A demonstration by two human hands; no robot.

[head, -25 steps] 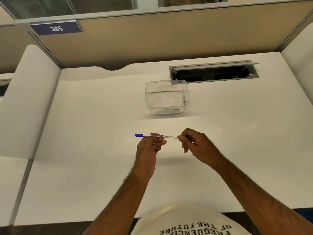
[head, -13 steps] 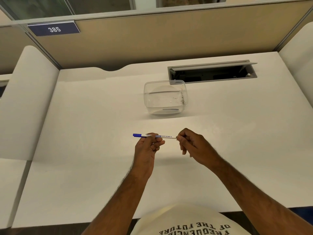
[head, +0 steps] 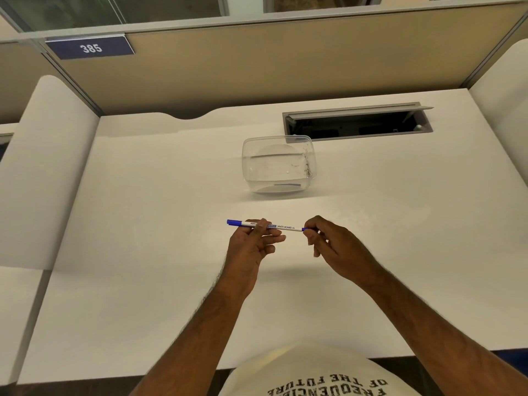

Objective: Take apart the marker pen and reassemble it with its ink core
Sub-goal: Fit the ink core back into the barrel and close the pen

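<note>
White slim marker pen (head: 285,226) with blue cap hangs level, in front of clear plastic tub (head: 278,164). Your left hand (head: 251,247) pinches barrel; your right hand (head: 333,241) pinches blue end.

Warm, even overhead light is filling the cubicle, and the white desk (head: 143,252) is glowing softly without harsh glare. Faint, blurred shadows are lying under both forearms. The wide lens is bending the partition (head: 285,58) edges outward; focus is staying fairly sharp throughout.
</note>
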